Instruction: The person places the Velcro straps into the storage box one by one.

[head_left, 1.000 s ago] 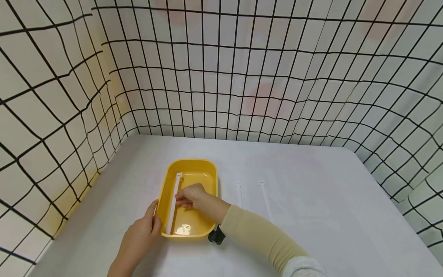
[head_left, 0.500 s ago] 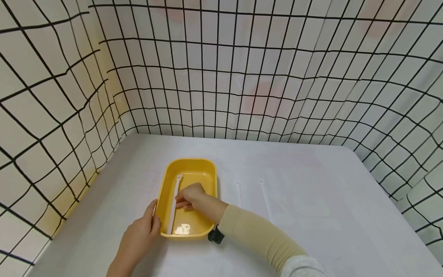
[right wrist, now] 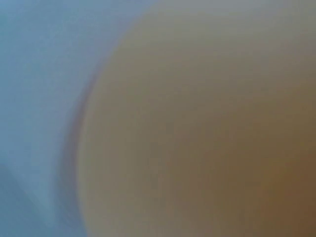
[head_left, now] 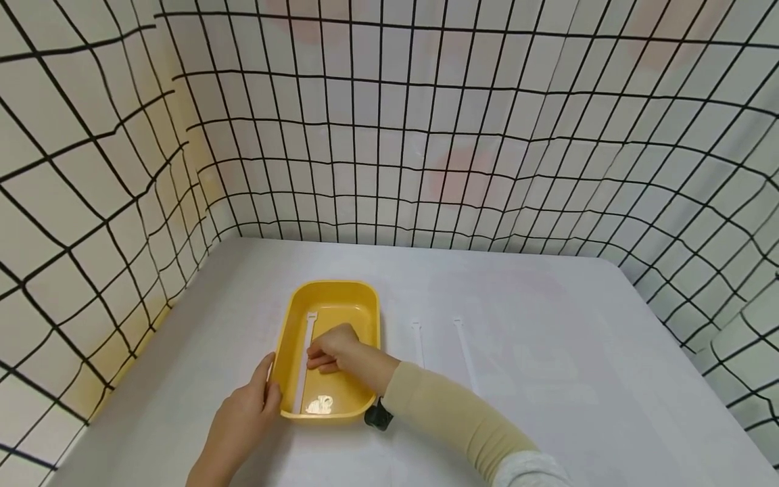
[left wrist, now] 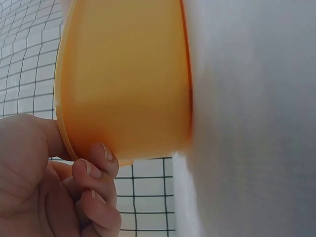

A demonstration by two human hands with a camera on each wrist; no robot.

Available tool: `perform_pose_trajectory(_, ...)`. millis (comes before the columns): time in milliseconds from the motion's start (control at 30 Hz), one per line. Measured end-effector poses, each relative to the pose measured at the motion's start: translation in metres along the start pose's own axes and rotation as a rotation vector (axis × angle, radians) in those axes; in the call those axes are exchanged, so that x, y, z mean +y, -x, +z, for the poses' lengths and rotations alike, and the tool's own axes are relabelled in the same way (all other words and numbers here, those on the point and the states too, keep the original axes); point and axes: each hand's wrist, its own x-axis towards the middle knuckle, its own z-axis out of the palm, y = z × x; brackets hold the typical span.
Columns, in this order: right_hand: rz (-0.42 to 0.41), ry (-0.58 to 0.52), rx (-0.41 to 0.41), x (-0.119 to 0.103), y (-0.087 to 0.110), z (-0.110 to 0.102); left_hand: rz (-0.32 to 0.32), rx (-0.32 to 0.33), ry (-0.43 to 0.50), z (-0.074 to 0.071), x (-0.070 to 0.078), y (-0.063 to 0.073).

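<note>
The right hand (head_left: 333, 348) reaches into the yellow tray (head_left: 349, 392) with bent fingers, their tips against a white strip (head_left: 301, 382); whether they pinch it I cannot tell. The strip lies lengthwise along the tray's left side. The left hand (head_left: 242, 411) grips the tray's near-left rim between thumb and fingers. Right of the tray, a thin pale strip (head_left: 418, 343) and another pale strip (head_left: 465, 352) lie on the white table (head_left: 548, 379), before black netting (head_left: 381, 135).
</note>
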Motion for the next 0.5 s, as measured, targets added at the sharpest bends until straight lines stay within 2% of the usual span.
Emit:
perform_pose_trajectory(200,0.019,-0.034,-0.01,0.0,0.002,-0.003,-0.026,-0.027,0.011,0.001,0.001,0.0)
perform_pose_trajectory(500,-0.002,-0.149,-0.09,-0.01,0.009,-0.019,-0.032,-0.032,0.012,-0.001,0.0,0.001)
